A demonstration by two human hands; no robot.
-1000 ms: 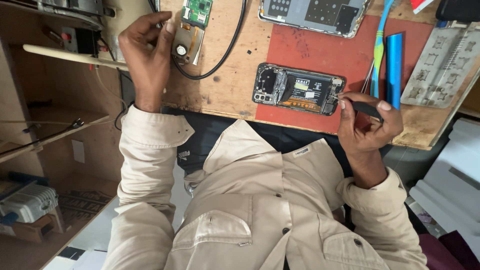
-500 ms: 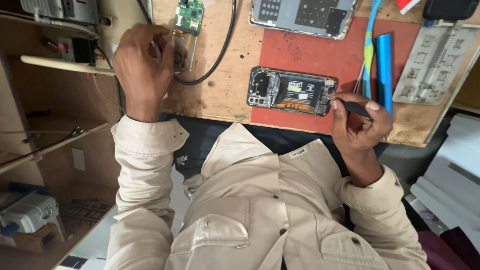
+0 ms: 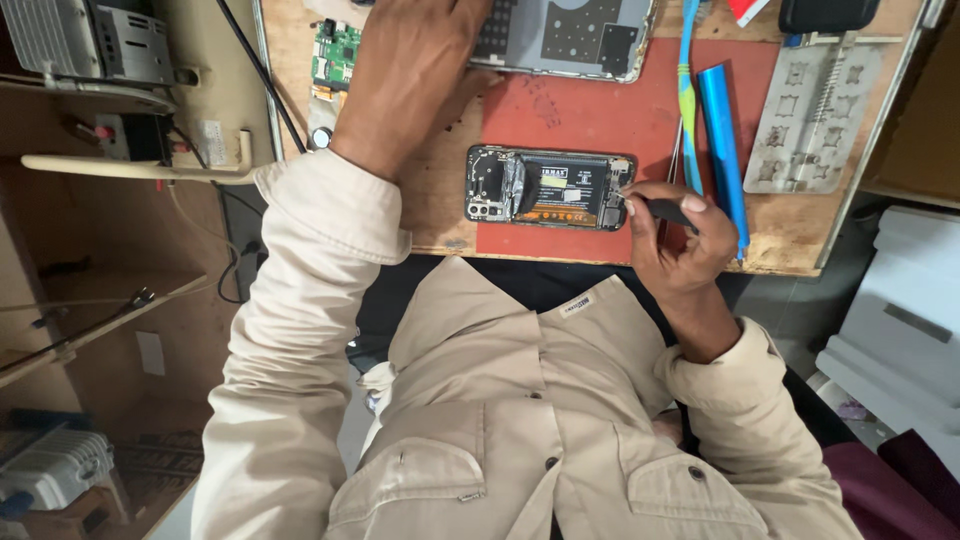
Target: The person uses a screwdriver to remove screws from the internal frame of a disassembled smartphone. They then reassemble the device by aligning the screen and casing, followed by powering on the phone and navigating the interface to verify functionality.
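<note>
1. Wooden workbench (image 3: pixel 440 215) with a red mat (image 3: pixel 590 115) on it sits in front of a person in a tan jacket (image 3: pixel 520 400).
2. Nearest the body, the right hand (image 3: pixel 680 245) is closed around a small dark tool (image 3: pixel 662 208), and the tip of the tool touches the right end of the open phone (image 3: pixel 550 188).
3. That open phone lies flat on the red mat, close to the near edge of the bench, with its insides showing.
4. Just past the right hand lie a blue tube (image 3: pixel 722 140) and a blue and yellow brush (image 3: pixel 688 95), side by side.
5. A grey metal plate (image 3: pixel 815 115) with cut-out holes lies to the right of them.
6. Farther away, the left hand (image 3: pixel 415 75) rests palm down, holding nothing, with its fingers on a phone back cover (image 3: pixel 580 35).
7. A small green circuit board (image 3: pixel 335 50) lies just left of that hand.
</note>
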